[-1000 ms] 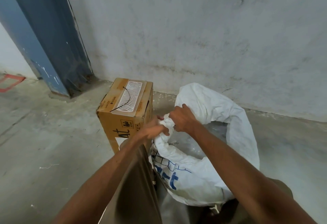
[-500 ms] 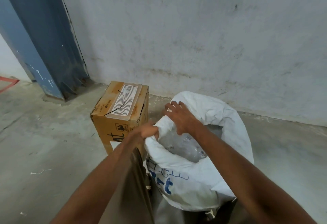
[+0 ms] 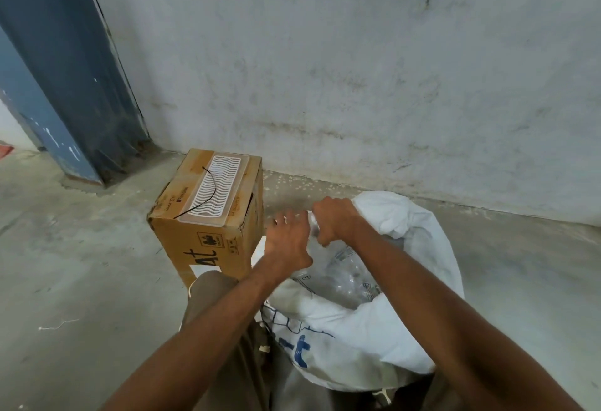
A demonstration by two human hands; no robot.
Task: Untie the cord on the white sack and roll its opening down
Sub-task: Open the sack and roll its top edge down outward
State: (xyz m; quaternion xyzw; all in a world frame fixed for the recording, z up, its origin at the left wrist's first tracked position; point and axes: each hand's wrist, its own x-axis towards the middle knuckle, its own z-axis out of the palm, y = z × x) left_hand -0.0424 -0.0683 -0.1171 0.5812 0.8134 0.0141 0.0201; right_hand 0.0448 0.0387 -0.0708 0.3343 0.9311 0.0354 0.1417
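Right hand (image 3: pixel 335 220) grips the white sack (image 3: pixel 357 342) rim; left hand (image 3: pixel 287 241) fingers splayed open; one-handed rolling could let the rim spring back.

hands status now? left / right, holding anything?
Left hand: open, fingers spread, holding nothing.
Right hand: closed on the clear plastic liner inside the white sack.

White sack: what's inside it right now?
The white sack is open, showing crumpled clear plastic, apparently bottles. Anything deeper is hidden by that plastic and the rolled rim.
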